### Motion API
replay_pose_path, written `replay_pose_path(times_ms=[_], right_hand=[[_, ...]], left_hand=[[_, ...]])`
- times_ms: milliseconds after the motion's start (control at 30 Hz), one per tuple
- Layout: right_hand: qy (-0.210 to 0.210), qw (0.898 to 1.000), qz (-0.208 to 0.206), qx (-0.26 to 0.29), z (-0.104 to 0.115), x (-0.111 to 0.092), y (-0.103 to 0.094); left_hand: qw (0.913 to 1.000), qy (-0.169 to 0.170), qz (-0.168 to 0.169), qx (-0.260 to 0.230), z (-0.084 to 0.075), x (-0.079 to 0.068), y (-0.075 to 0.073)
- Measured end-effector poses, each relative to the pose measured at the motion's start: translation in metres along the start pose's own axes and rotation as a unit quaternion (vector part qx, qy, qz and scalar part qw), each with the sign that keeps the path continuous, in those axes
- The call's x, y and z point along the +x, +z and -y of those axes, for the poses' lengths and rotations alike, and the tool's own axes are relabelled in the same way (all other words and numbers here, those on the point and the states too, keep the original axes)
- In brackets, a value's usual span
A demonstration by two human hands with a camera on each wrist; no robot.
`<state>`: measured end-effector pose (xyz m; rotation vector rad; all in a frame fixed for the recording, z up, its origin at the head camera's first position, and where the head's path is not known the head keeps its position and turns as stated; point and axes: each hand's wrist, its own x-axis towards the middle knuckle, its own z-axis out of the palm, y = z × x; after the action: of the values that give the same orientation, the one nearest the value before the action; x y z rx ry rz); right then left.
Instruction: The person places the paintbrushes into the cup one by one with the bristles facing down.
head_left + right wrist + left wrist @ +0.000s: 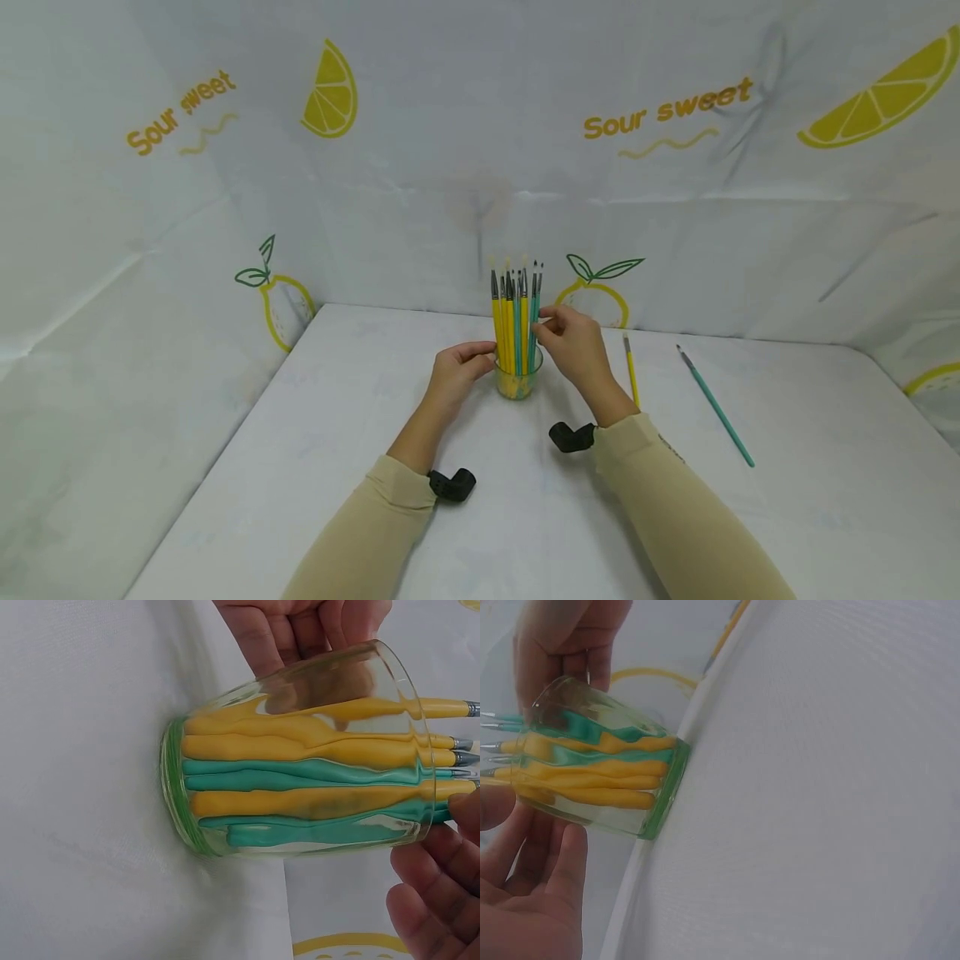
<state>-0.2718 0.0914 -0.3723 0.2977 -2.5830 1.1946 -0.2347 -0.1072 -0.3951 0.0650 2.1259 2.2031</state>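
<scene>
A clear greenish glass stands upright on the white table, filled with several yellow paintbrushes and turquoise ones, bristles up. At its left side, my left hand holds the glass near the rim with thumb and fingers. From the right, my right hand pinches the handle of a turquoise paintbrush just above the rim. The right wrist view shows the handle ends resting near the thick glass bottom; there, some left fingers sit partly behind the glass.
To the right of the glass lie a yellow paintbrush, partly hidden by the right forearm, and a turquoise paintbrush. A white cloth backdrop printed with lemons rises behind the table.
</scene>
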Motion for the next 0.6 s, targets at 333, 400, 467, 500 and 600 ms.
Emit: replay_pose_path(times_ms=[333,400,467,500,600], right_hand=[[0.005,1.0,0.013,-0.004,-0.002,-0.002,-0.001],[0.005,1.0,0.016,-0.005,-0.003,-0.003,-0.003],[0.003,1.0,0.017,-0.006,-0.005,-0.004,-0.006],[0.004,1.0,0.018,-0.005,-0.006,-0.004,-0.008],[0.009,1.0,0.017,-0.005,-0.011,-0.006,-0.017]], left_hand=[[1.0,-0.007,-0.006,-0.001,0.024,0.021,-0.001],[0.9999,-0.005,-0.011,0.0,0.026,0.021,-0.001],[0.9999,-0.002,-0.015,0.002,0.028,0.021,-0.001],[0.9998,-0.001,-0.017,0.004,0.028,0.021,0.0],[0.9998,0.001,-0.02,0.006,0.029,0.021,-0.001]])
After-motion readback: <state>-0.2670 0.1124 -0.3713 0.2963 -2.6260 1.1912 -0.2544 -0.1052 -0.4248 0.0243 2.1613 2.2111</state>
